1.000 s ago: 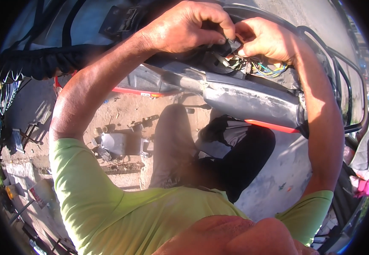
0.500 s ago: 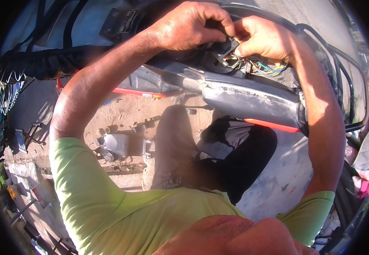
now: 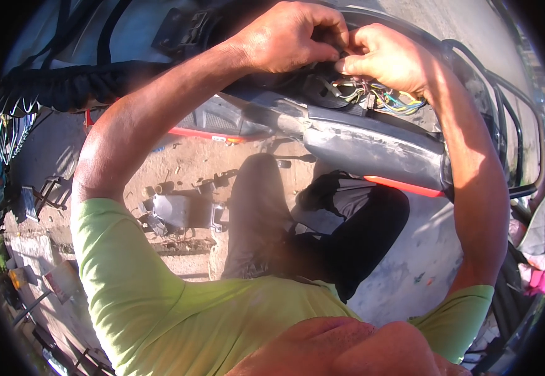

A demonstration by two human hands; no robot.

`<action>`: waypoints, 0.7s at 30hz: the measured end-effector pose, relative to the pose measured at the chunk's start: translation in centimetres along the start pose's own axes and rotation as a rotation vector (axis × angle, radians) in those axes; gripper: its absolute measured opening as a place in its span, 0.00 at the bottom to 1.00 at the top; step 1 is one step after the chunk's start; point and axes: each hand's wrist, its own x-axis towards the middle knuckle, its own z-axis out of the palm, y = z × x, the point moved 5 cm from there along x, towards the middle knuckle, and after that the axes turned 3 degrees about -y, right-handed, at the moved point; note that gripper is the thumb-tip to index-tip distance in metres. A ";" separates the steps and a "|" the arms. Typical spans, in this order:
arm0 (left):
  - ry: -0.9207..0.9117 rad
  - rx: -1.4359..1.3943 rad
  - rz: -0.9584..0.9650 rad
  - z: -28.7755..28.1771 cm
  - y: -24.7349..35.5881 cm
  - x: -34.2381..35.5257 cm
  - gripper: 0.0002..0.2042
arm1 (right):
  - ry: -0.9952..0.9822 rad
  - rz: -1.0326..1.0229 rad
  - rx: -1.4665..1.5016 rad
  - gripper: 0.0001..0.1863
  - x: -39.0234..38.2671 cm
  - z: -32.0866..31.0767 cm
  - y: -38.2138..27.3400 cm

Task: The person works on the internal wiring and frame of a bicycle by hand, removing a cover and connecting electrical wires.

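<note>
At the top of the view both hands meet over the opened front of what looks like a motorbike or scooter. Thumb and fingers of my left hand [image 3: 288, 39] are pinched together. My right hand [image 3: 390, 57] pinches from the other side, its fingertips almost touching the left ones. Whatever lies between the two pinches is hidden behind the fingers. Just below my right hand hangs a loose bundle of coloured wires [image 3: 382, 99], yellow, blue and pale, with connectors among them. Below the wires runs a scuffed grey body panel [image 3: 373, 141] with a red-orange strip [image 3: 404, 186].
On the ground to the left lie a grey metal part [image 3: 171, 210] and small scattered pieces. A black ribbed cover [image 3: 65, 89] stretches along the upper left. Bent black tubing [image 3: 504, 119] stands at the right, near my right forearm. My knees [image 3: 354, 232] are under the panel.
The small dark part that showed between my fingertips is now hidden. Both hands have shifted slightly, the fingertips closer together, and more of the wires shows beneath my right hand.
</note>
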 end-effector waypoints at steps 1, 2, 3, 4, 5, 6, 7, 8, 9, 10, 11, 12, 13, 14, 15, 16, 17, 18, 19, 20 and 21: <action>-0.006 -0.011 -0.020 0.0 -0.1 0.0 0.09 | 0.018 -0.007 -0.022 0.21 -0.1 0.1 -0.2; -0.010 -0.005 -0.015 0.0 -0.3 0.0 0.09 | 0.036 -0.014 -0.044 0.22 0.0 0.2 -0.4; -0.014 0.001 -0.010 0.0 -0.4 0.1 0.09 | 0.042 0.002 -0.060 0.21 0.1 0.3 -0.3; -0.017 0.007 -0.005 0.0 -0.2 0.0 0.09 | 0.048 0.017 -0.076 0.21 0.4 0.3 0.1; -0.001 0.013 -0.029 -0.2 -0.1 -0.1 0.10 | 0.054 0.032 -0.093 0.20 0.6 0.4 0.2; 0.015 0.019 -0.054 -0.5 0.2 -0.2 0.10 | 0.055 0.006 -0.103 0.16 0.5 0.3 0.1; 0.031 0.024 -0.077 -0.7 0.4 -0.5 0.11 | 0.053 -0.004 -0.008 0.15 0.3 0.3 0.0; 0.074 0.049 -0.002 -1.0 0.5 -0.9 0.11 | 0.050 -0.014 0.087 0.14 0.1 0.2 0.0; 0.064 -0.055 -0.118 -0.9 -0.6 -0.4 0.12 | 0.047 -0.023 0.182 0.13 -0.1 0.0 0.0; 0.103 -0.047 -0.122 -1.1 -1.0 -0.3 0.12 | -0.016 -0.017 0.148 0.12 -0.3 -0.8 -0.3; 0.141 -0.040 -0.127 -1.3 -1.3 -0.4 0.12 | -0.007 -0.004 0.159 0.11 0.0 -1.0 0.9; 0.140 -0.028 -0.135 -1.5 -1.7 -0.5 0.12 | 0.038 -0.015 0.249 0.11 -0.1 -1.2 1.3; 0.099 -0.110 -0.175 -1.3 -2.1 -0.8 0.12 | 0.083 -0.027 0.339 0.11 -0.2 -1.3 1.3; 0.059 -0.192 -0.216 -1.1 -2.4 -1.2 0.12 | 0.044 -0.022 0.393 0.11 -0.6 -1.0 0.6; 0.018 -0.274 -0.255 -1.0 -2.6 -1.5 0.12 | 0.001 -0.032 0.411 0.10 -0.2 -1.0 1.0; -0.023 -0.286 -0.276 -1.1 -1.1 -2.0 0.13 | -0.036 -0.033 0.433 0.10 0.1 -1.2 2.3; -0.054 -0.296 -0.283 -1.2 -0.9 -2.2 0.13 | -0.081 -0.041 0.453 0.11 0.3 -1.0 2.4; -0.085 -0.307 -0.290 -1.2 -0.8 -2.5 0.13 | -0.075 -0.032 0.492 0.11 0.1 -1.1 2.5; -0.118 -0.316 -0.296 -1.1 -0.7 -2.6 0.14 | -0.067 -0.022 0.533 0.12 -0.3 -1.1 2.3; -0.116 -0.321 -0.294 -1.2 -0.4 -2.8 0.14 | -0.055 -0.031 0.563 0.12 0.0 -1.2 2.9; -0.114 -0.325 -0.292 -1.2 -0.1 -3.0 0.14 | -0.043 -0.039 0.592 0.11 0.1 -1.3 3.3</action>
